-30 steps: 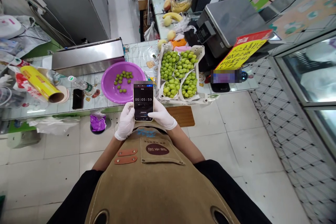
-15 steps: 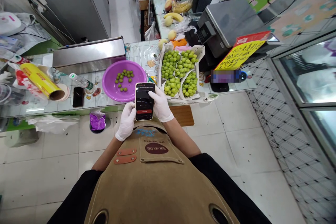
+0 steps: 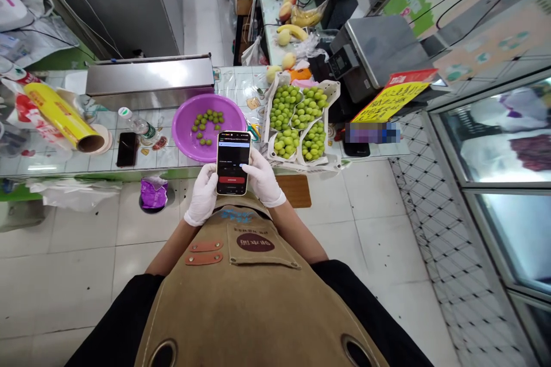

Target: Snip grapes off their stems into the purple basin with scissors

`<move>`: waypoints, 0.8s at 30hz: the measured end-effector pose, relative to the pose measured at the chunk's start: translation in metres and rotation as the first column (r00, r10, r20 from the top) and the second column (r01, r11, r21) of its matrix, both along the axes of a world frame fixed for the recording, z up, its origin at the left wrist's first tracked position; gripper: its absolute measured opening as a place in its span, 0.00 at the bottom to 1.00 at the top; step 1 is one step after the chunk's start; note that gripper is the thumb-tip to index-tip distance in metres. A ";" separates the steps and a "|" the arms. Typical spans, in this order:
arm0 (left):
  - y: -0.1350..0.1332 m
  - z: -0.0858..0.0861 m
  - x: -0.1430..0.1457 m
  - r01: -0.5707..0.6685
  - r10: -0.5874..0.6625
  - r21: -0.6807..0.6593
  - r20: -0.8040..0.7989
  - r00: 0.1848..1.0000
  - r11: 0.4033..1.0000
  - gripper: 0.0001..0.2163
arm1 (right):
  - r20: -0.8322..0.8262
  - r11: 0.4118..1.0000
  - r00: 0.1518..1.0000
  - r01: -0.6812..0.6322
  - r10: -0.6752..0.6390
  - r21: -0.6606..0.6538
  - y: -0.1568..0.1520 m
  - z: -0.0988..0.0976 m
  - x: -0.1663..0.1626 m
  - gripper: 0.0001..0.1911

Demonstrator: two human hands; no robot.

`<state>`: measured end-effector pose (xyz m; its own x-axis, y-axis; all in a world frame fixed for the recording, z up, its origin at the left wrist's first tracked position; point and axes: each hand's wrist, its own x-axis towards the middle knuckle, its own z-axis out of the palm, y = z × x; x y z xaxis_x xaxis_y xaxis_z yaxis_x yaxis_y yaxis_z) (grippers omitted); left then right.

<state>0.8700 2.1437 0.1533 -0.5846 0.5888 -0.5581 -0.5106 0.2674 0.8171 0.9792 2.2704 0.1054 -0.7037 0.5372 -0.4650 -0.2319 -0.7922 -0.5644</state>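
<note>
A smartphone (image 3: 233, 163) with a lit dark screen and a red button is held upright in front of my apron. My left hand (image 3: 204, 194), in a white glove, grips its left edge. My right hand (image 3: 266, 182), gloved too, wraps the right edge, and its thumb lies over the screen. Just beyond the phone stands a purple basin (image 3: 183, 126) with several loose green grapes (image 3: 208, 120) inside. A white crate (image 3: 334, 94) of green grape bunches (image 3: 297, 114) sits on the counter to the right of the basin.
On the counter's left lie a yellow film roll (image 3: 60, 114), a second phone (image 3: 127, 149) and a water bottle (image 3: 136, 125). Behind them is a long metal box (image 3: 150, 77). A scale (image 3: 379, 46) and yellow sign (image 3: 390, 97) stand right. A glass-door cabinet (image 3: 512, 132) lines the right side.
My right thumb has shifted lower on the phone, and a light blue band now shows near the top of its screen. The camera view has moved slightly.
</note>
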 end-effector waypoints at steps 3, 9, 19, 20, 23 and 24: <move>-0.002 0.001 -0.004 -0.010 0.010 0.000 0.012 1.000 1.000 0.22 | 0.018 1.000 1.000 0.002 -0.003 0.029 -0.005 0.000 -0.003 0.28; -0.010 0.005 -0.013 -0.004 0.004 -0.002 0.034 0.999 1.000 0.22 | 0.028 0.999 1.000 -0.013 0.012 0.032 -0.011 0.006 -0.014 0.32; -0.032 0.009 -0.034 -0.019 0.020 -0.017 0.040 0.999 1.000 0.23 | 0.107 0.995 0.991 0.086 -0.081 -0.047 -0.034 0.013 -0.039 0.20; -0.034 0.011 -0.036 -0.025 0.026 -0.022 0.044 0.999 0.999 0.24 | 0.111 0.989 0.988 0.115 -0.105 -0.092 -0.037 0.012 -0.043 0.19; -0.044 0.015 -0.043 -0.025 0.027 -0.031 0.054 0.998 0.999 0.24 | 0.109 0.960 0.987 0.145 -0.122 -0.241 -0.047 0.014 -0.054 0.16; -0.047 0.016 -0.045 -0.023 0.024 -0.031 0.052 0.998 0.999 0.23 | 0.108 0.952 0.988 0.140 -0.114 -0.271 -0.050 0.015 -0.057 0.14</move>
